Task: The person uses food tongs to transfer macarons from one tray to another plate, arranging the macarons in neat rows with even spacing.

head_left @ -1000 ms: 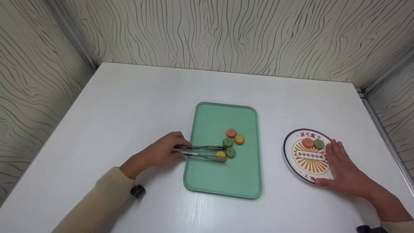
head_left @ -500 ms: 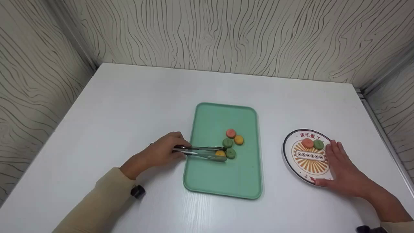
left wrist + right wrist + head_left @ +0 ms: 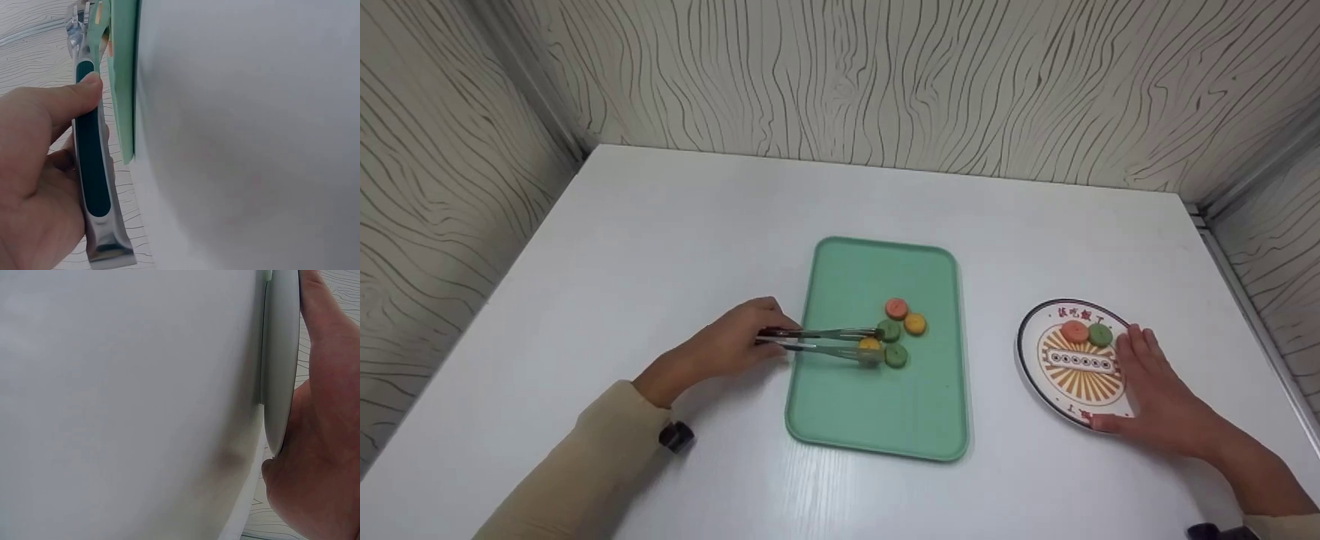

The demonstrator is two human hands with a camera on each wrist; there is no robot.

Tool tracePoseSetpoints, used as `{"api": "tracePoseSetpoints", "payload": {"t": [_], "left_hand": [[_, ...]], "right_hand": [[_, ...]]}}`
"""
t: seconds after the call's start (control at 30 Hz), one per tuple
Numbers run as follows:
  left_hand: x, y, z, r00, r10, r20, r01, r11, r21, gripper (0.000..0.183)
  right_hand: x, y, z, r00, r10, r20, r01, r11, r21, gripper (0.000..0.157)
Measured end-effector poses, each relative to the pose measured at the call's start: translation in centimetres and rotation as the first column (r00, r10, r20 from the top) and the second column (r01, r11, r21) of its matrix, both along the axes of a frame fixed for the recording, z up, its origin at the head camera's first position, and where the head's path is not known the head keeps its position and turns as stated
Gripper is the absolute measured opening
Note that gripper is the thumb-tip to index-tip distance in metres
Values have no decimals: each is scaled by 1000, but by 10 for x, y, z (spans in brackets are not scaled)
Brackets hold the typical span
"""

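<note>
My left hand [image 3: 739,337] grips a pair of metal tongs [image 3: 93,146] by the dark-inlaid handles, thumb on one arm in the left wrist view. Their tips reach over the green tray [image 3: 877,412], one arm on either side of a yellow macaron-like piece [image 3: 869,344]. Close by lie two green pieces [image 3: 895,355], a pink piece [image 3: 896,308] and another yellow piece [image 3: 915,324]. At the right, my right hand [image 3: 1166,409] rests spread along the rim of a printed round plate [image 3: 1031,367]. A pink piece [image 3: 1075,331] and a green piece [image 3: 1100,334] sit side by side on that plate.
Tray and plate stand apart on a white table [image 3: 697,210]. Wood-grain patterned panels [image 3: 840,82] rise behind the table and at both sides.
My left hand has drawn slightly back and up with the tongs. Their arms are closer together, and the yellow piece between them has shifted a little away from me. My right hand stays put.
</note>
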State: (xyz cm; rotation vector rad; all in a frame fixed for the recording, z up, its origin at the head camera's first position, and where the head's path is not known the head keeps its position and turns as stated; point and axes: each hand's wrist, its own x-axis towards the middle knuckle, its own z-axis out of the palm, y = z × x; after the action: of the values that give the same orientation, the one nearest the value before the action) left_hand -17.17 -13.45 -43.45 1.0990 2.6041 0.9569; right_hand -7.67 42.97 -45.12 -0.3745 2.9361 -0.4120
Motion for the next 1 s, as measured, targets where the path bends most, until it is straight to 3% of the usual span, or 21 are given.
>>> {"api": "tracePoseSetpoints", "payload": {"t": [0.6,1.0], "left_hand": [[-13,13,32,1000,-14,17,14,1000,8,26],[-22,23,51,999,-35,5,35,999,-1,26]], "right_hand": [[-1,1,-1,999,23,-36,-23,1000,-10,121],[0,0,0,1000,-11,11,11,1000,4,123]]}}
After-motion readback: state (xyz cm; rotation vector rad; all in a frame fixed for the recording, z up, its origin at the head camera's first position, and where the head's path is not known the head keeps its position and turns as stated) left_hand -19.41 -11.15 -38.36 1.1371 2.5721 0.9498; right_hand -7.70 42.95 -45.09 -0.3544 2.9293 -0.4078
